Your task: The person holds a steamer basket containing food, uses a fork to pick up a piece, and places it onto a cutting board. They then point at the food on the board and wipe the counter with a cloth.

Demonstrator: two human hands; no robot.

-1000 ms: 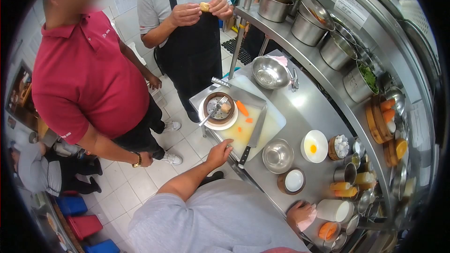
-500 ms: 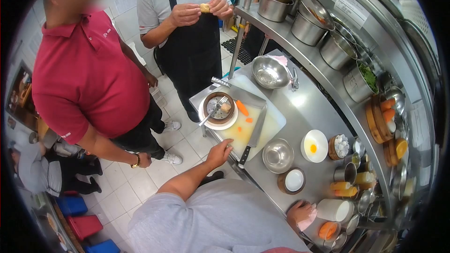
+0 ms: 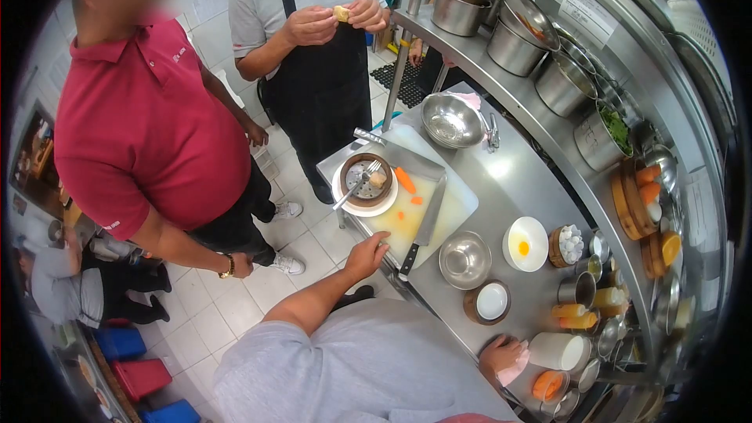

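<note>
My left hand (image 3: pixel 366 257) rests at the near edge of the steel counter, by the corner of the white cutting board (image 3: pixel 464 202), with fingers apart and nothing in it. A knife (image 3: pixel 427 223) with a black handle lies on the board beside it. Carrot pieces (image 3: pixel 404 180) are scattered there too. On a white plate (image 3: pixel 382 207) stands a small bamboo steamer (image 3: pixel 350 180) holding a fork (image 3: pixel 362 187) and a piece of food. At the counter's right front, my right hand (image 3: pixel 497 352) has a pink cloth (image 3: pixel 513 364) in its grip, next to a white container (image 3: pixel 554 351).
A metal bowl (image 3: pixel 465 260), a white bowl (image 3: pixel 513 258) with an egg yolk and a cup of eggs (image 3: pixel 570 244) stand on the counter. Pots (image 3: pixel 457 14) line the overhead shelf. A person in an apron (image 3: pixel 325 94) holds food; another in a red shirt (image 3: pixel 145 125) stands left.
My hands stay in place. The aproned person turns the piece of food slightly between the fingers. A person at the far left shifts a little.
</note>
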